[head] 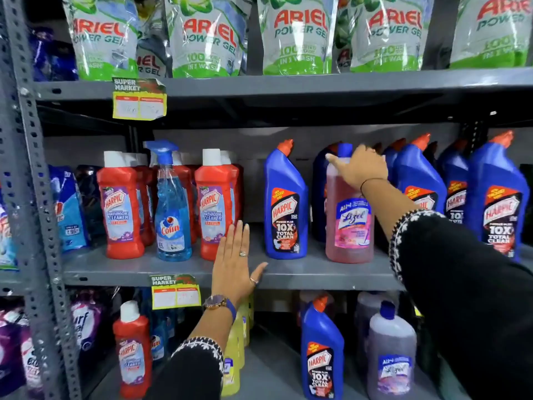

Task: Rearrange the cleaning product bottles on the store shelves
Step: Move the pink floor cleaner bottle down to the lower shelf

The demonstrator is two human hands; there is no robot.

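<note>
On the middle shelf point(288, 269) a pink Lizol bottle point(349, 223) with a blue cap stands upright. My right hand point(362, 168) rests on its shoulder and neck, fingers curled around it. To its left stands a blue Harpic toilet cleaner bottle point(285, 209). My left hand point(236, 264) lies flat and open against the shelf's front, fingers up, beside a red Harpic bathroom cleaner bottle point(215, 206). A blue Colin spray bottle point(172, 209) stands between red Harpic bottles point(121, 209).
More blue Harpic bottles point(496, 203) fill the shelf's right side. Ariel pouches point(297, 36) line the top shelf. Below are a blue Harpic bottle point(321, 353), a purple Lizol bottle point(392, 356), yellow bottles point(232, 359) and a red Harpic bottle point(132, 350). A grey steel upright point(37, 197) stands left.
</note>
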